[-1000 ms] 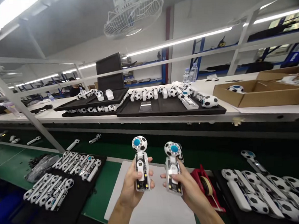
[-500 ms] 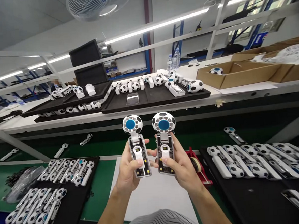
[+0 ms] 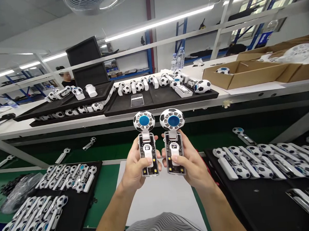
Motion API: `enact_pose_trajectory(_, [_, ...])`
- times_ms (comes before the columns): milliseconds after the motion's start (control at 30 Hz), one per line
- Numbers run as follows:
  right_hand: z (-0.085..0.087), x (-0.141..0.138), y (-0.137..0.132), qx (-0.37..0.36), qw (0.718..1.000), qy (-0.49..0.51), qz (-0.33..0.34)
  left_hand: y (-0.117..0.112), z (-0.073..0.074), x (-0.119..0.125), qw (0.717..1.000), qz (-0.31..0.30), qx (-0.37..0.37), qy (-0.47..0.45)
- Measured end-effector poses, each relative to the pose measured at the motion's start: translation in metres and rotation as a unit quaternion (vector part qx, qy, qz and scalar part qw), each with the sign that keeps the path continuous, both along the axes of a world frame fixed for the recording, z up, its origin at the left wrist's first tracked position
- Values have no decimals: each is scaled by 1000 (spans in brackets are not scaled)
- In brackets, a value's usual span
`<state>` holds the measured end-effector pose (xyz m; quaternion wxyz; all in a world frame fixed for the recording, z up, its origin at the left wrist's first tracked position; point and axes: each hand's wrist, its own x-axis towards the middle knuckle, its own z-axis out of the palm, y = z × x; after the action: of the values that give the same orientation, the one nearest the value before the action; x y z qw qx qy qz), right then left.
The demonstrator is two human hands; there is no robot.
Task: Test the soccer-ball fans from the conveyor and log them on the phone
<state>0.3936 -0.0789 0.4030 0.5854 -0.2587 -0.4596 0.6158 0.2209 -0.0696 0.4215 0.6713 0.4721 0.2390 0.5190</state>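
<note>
My left hand (image 3: 134, 167) is closed round a small handheld fan (image 3: 147, 140) with a round football-patterned head and a blue centre disc. Its clear-fronted body shows a dark circuit board, and my thumb presses on the white button area below a small display. A matching fan (image 3: 173, 138) is gripped in my right hand (image 3: 193, 164), with that thumb also on the white button area. Both fans are upright, side by side and slightly apart, faces towards me. Beneath them a white sheet (image 3: 165, 202) lies on the green bench.
Black trays at left (image 3: 78, 203) and right (image 3: 243, 200) carry rows of similar fans. More fans lie on trays (image 3: 122, 107) on the shelf ahead, beside a cardboard box (image 3: 246, 75). Clear plastic bags (image 3: 20, 197) lie far left. A person (image 3: 67, 79) is visible in the background.
Both hands have shifted slightly right and up with the fans, which are now closer together. The small displays look different, their yellowish digits replaced by whitish marks.
</note>
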Motion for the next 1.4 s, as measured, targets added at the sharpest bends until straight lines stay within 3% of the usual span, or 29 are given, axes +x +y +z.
enact_pose_trajectory(333, [-7, 10, -1, -10, 1000, -20, -2, 2, 2, 1, 999, -19, -24, -8])
enact_pose_trajectory(500, [-12, 12, 2, -8, 999, -30, -28, 7, -2, 2, 999, -27, -23, -8])
enact_pose_trajectory(767, [-18, 6, 10, -22, 1000, -5, -6, 9, -8, 11, 998, -34, -44, -15])
enact_pose_trajectory(1400, [-31, 5, 11, -19, 999, 0, -33, 7, -24, 10, 996, -47, -58, -52])
